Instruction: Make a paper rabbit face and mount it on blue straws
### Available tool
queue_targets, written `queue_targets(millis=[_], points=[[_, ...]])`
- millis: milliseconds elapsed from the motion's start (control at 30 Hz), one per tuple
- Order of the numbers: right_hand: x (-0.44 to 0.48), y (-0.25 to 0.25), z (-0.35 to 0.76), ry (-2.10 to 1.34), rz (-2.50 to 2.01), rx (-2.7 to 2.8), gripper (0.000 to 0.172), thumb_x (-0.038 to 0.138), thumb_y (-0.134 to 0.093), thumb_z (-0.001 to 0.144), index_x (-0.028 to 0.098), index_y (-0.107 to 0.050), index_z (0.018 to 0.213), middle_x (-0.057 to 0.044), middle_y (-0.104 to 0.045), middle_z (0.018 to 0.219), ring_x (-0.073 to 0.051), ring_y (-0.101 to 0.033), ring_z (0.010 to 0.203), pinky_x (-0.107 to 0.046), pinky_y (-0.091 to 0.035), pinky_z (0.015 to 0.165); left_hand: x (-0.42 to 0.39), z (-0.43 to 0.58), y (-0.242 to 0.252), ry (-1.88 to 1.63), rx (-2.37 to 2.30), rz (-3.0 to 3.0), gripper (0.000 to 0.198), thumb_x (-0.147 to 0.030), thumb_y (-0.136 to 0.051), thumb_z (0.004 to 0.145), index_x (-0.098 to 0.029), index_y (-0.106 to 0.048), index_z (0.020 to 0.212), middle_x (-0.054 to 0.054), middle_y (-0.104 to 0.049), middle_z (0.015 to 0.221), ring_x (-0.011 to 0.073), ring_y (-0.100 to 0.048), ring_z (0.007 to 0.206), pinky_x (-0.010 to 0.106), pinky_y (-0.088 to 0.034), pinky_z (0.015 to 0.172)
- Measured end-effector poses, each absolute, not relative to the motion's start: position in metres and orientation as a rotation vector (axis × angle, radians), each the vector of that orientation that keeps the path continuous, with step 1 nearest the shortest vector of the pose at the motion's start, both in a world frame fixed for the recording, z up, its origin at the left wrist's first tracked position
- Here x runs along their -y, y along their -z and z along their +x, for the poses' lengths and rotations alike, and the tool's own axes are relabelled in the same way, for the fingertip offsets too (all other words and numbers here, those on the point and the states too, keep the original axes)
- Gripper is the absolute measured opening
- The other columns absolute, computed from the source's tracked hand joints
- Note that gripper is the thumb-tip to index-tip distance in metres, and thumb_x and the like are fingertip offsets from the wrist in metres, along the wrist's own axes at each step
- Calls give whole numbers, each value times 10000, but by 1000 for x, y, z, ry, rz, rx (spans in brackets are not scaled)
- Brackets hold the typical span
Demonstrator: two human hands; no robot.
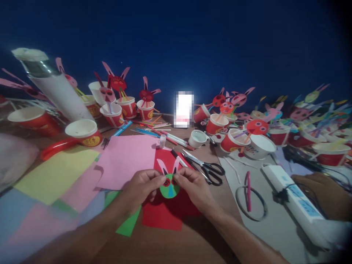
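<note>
A green paper rabbit face (169,187) with pink ears, red eyes and a blue nose is held between both hands over a red paper sheet (167,214). My left hand (143,186) pinches its left edge with closed fingers. My right hand (193,185) pinches its right edge the same way. Black-handled scissors (208,168) lie just right of my right hand.
Pink (128,159), yellow (59,172) and green paper sheets lie to the left. Red paper cups (85,132) with rabbit faces on sticks crowd the back and right. Pens (165,135), a white power strip (294,198) and another person's hand (324,190) are nearby.
</note>
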State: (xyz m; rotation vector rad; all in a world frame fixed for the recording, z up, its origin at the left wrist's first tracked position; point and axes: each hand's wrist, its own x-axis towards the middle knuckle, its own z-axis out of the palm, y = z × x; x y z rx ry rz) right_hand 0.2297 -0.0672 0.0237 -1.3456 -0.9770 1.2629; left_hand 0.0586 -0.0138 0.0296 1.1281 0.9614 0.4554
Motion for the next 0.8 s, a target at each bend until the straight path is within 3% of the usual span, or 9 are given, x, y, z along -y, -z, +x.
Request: queue_targets(millis=[400, 533, 800], points=[[67, -27, 229, -1371, -1310, 898, 317, 450, -738, 682, 165, -600, 676, 27, -560, 629, -92, -465, 579, -224, -401, 580, 14, 56, -27, -493, -990, 1120, 301, -424, -657, 752, -148, -567, 673, -53, -477, 465, 55, -399, 415, 185, -272, 437], [67, -27, 228, -1348, -1318, 891, 337, 469, -742, 670, 169, -588, 658, 30, -557, 610, -94, -466, 564, -230, -398, 573, 14, 56, -28, -456, -996, 1135, 326, -462, -648, 754, -151, -572, 693, -55, -473, 461, 56, -374, 395, 195, -227, 414], [68, -24, 230, -1353, -1286, 900, 324, 478, -705, 728, 169, -613, 697, 18, -582, 632, -102, -497, 586, -232, -418, 597, 15, 57, -30, -451, -1015, 1128, 301, -438, -647, 744, -146, -589, 702, -56, -458, 454, 54, -358, 396, 192, -210, 414]])
